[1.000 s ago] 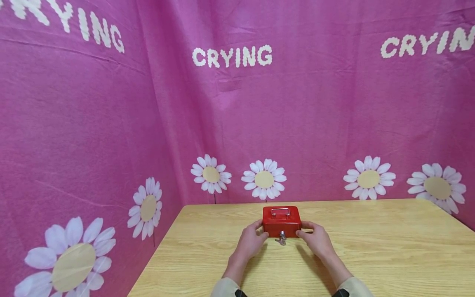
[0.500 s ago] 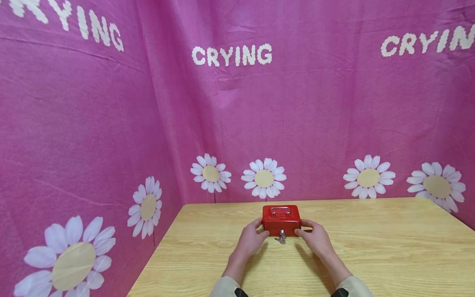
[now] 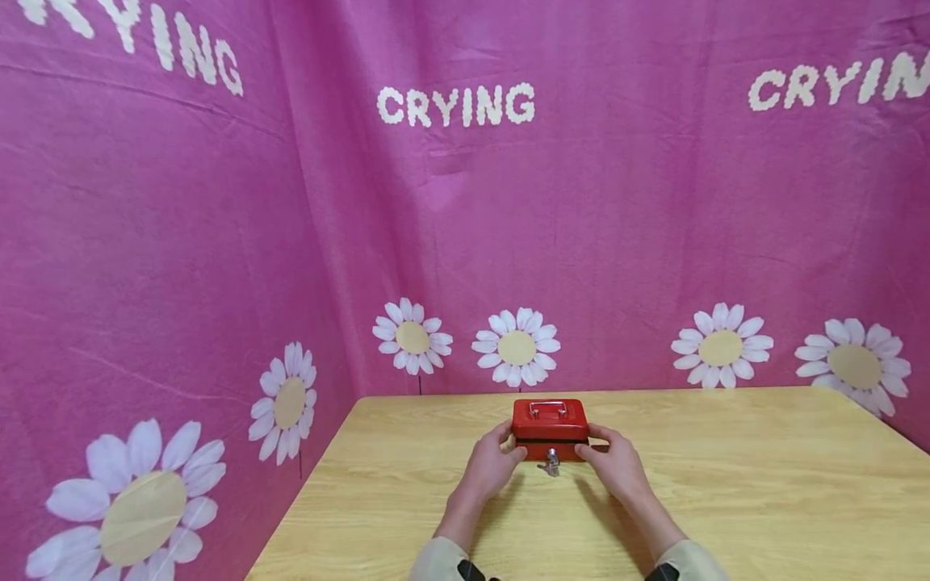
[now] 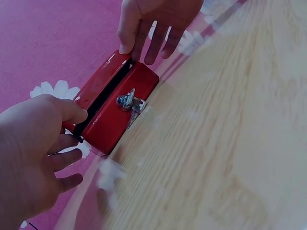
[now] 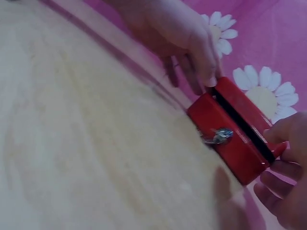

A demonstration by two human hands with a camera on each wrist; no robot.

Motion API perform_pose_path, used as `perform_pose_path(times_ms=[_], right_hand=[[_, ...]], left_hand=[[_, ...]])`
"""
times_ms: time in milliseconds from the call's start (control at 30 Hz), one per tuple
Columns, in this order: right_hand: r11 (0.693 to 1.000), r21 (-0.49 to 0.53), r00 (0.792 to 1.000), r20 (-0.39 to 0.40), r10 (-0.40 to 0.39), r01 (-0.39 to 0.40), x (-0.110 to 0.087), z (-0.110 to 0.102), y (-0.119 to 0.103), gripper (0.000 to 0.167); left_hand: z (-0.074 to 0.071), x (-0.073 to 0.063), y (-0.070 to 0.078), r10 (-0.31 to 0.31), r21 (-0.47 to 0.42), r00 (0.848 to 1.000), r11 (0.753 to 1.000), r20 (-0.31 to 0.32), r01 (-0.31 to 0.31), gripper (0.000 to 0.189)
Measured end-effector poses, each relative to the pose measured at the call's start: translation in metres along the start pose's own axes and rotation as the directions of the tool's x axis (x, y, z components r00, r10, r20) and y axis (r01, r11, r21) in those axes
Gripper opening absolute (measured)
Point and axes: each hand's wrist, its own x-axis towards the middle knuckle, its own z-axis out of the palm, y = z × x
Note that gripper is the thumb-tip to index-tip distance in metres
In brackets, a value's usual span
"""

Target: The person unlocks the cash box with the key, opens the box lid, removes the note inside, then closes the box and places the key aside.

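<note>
A small red cash box (image 3: 534, 453) with a metal carrying handle (image 3: 548, 405) on top stands on the wooden table. Its lid (image 4: 99, 82) is raised a little along the front, leaving a dark gap above the body. Keys (image 4: 137, 109) hang from the silver lock (image 4: 125, 100) on the front face. My left hand (image 3: 488, 468) pinches the left end of the lid, thumb at its front edge. At the right end, my right hand (image 3: 617, 466) grips the lid the same way. The box's inside is hidden.
The light wooden table (image 3: 726, 484) spreads out around the box. Behind it and at the left hangs a pink cloth (image 3: 603, 202) with white flowers and lettering.
The cash box lid was down flat on the body in both earlier frames; its front has now come up slightly. Both hands stay at its ends, almost unmoved.
</note>
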Motion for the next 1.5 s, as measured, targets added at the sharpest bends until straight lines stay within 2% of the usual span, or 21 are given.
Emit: perform_pose_path(times_ms=[200, 400, 567, 867, 1167, 1333, 1500], right_hand=[[1.0, -0.006, 1.0, -0.004, -0.016, 0.016, 0.003, 0.005, 0.001, 0.056], [1.0, -0.003, 1.0, -0.006, -0.027, 0.027, 0.008, 0.0, -0.005, 0.055], [0.999, -0.009, 0.999, -0.005, -0.042, 0.042, 0.012, -0.003, -0.011, 0.055], [0.998, 0.002, 0.998, -0.036, -0.061, 0.061, 0.017, -0.002, -0.016, 0.055], [0.996, -0.026, 0.995, -0.048, -0.086, 0.085, 0.024, -0.007, -0.015, 0.056], [0.995, -0.038, 0.995, -0.04, -0.093, 0.091, 0.027, -0.01, -0.016, 0.056], [0.994, -0.027, 0.994, -0.033, -0.107, 0.106, 0.031, -0.011, -0.018, 0.057]], left_hand=[[-0.004, 0.001, -0.001, -0.009, 0.011, 1.0, 1.0, 0.003, 0.009, 0.06], [-0.004, 0.007, 0.005, 0.003, 0.026, 1.0, 1.0, -0.009, -0.003, 0.063], [-0.004, 0.01, 0.011, -0.016, 0.041, 1.0, 0.999, -0.021, 0.017, 0.063], [-0.01, 0.018, 0.013, 0.026, 0.041, 0.999, 0.999, -0.035, -0.025, 0.059], [-0.009, 0.027, 0.021, -0.012, 0.043, 0.999, 0.999, -0.03, 0.013, 0.06], [-0.009, 0.032, 0.02, 0.028, 0.077, 0.999, 0.997, -0.036, -0.025, 0.06], [-0.011, 0.035, 0.02, 0.042, 0.081, 0.998, 0.996, -0.039, -0.038, 0.062]])
